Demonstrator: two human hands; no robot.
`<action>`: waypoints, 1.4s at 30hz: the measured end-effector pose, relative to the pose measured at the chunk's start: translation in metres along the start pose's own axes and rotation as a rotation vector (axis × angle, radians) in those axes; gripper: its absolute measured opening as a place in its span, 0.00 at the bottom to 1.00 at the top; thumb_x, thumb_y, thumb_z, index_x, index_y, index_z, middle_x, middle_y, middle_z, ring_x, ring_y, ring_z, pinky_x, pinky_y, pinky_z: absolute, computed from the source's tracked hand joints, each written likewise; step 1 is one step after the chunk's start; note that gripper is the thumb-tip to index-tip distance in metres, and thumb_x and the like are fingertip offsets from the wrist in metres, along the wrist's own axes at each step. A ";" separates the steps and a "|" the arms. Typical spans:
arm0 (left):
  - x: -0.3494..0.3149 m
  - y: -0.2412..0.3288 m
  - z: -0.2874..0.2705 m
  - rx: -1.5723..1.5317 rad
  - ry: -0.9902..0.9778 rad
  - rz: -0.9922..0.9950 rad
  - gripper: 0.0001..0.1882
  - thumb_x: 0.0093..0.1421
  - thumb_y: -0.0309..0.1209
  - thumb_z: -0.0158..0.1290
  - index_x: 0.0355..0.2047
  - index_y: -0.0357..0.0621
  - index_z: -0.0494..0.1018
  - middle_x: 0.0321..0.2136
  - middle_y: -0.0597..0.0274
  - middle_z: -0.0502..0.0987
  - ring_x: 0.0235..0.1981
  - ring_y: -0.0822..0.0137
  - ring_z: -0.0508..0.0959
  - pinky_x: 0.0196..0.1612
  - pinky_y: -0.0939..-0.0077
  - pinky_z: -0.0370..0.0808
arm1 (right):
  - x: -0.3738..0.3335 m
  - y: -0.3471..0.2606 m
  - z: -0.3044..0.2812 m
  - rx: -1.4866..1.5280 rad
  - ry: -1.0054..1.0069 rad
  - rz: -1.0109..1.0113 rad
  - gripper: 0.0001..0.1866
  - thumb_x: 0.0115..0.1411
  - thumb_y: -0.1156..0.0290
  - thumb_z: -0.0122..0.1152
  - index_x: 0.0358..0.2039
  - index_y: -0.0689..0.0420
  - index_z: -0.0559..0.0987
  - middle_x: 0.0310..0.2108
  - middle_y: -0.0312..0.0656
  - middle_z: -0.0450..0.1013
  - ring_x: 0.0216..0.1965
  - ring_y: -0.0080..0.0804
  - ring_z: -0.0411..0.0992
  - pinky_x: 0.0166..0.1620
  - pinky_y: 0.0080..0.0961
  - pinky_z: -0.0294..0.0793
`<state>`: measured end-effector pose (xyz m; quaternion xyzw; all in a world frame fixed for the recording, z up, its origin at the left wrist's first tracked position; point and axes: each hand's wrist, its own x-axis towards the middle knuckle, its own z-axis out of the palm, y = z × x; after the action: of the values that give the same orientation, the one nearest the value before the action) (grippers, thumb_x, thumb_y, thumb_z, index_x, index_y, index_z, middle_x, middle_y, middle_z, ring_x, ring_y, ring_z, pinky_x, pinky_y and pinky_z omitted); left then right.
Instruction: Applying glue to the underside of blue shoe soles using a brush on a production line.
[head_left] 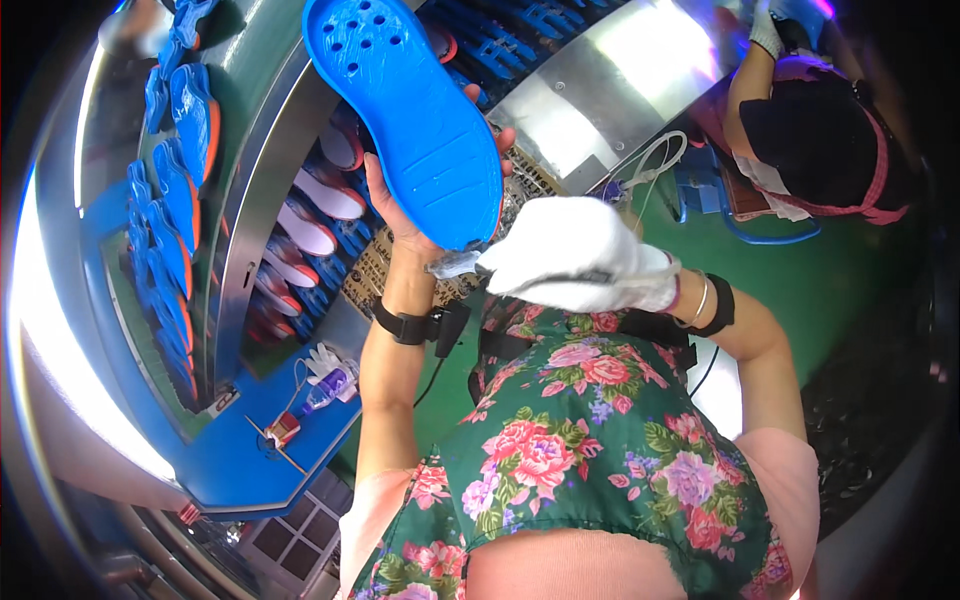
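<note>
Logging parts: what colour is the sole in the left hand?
Sole: bright blue, best in head view.

A green floor (810,280) showed behind, with a blue tubular frame (765,239) at the right. A blue tabletop (235,472) stood at the lower left, a long white light (72,385) glared along the left side, and a metal panel (565,110) near the top reflected brightness.

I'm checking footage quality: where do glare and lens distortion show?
In the head view, glare whitens the silver sheet-metal panel, and the curved white light band at left is blown out; the same head view shows sheen on the glossy blue shoe-shaped sole, its round holes clear; fisheye curvature bends that view's outer edges, and its corners fall black.
</note>
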<state>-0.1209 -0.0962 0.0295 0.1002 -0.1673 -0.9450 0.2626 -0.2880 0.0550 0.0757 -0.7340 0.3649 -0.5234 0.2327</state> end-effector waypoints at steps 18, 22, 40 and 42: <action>-0.006 0.024 0.001 -0.031 -0.055 -0.343 0.54 0.58 0.63 0.53 0.74 0.38 0.52 0.65 0.30 0.64 0.58 0.26 0.73 0.58 0.42 0.77 | -0.009 -0.005 0.002 -0.214 0.011 -0.068 0.16 0.53 0.75 0.70 0.45 0.52 0.86 0.43 0.41 0.83 0.40 0.40 0.80 0.41 0.33 0.81; -0.005 0.028 0.002 -0.038 -0.058 -0.365 0.51 0.60 0.59 0.52 0.73 0.37 0.53 0.65 0.30 0.65 0.56 0.24 0.74 0.58 0.42 0.77 | -0.019 -0.018 0.012 -0.108 -0.110 -0.027 0.16 0.56 0.72 0.69 0.47 0.51 0.85 0.44 0.43 0.82 0.38 0.41 0.80 0.40 0.35 0.81; -0.037 -0.018 0.008 -0.211 0.096 -0.187 0.51 0.60 0.68 0.48 0.71 0.40 0.57 0.60 0.37 0.71 0.55 0.29 0.75 0.53 0.38 0.77 | 0.052 0.021 -0.045 -0.375 0.300 0.040 0.12 0.53 0.79 0.72 0.39 0.58 0.86 0.39 0.45 0.83 0.38 0.40 0.80 0.42 0.32 0.81; -0.041 -0.016 0.008 -0.126 0.017 -0.188 0.53 0.59 0.66 0.49 0.72 0.38 0.54 0.64 0.35 0.67 0.60 0.33 0.73 0.58 0.44 0.78 | 0.047 0.018 -0.033 -0.491 0.238 -0.065 0.12 0.53 0.79 0.71 0.40 0.56 0.87 0.40 0.44 0.83 0.39 0.39 0.80 0.42 0.33 0.80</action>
<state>-0.0960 -0.0595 0.0346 0.1069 -0.0951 -0.9732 0.1802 -0.3155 0.0081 0.1024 -0.7130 0.4819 -0.5092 -0.0137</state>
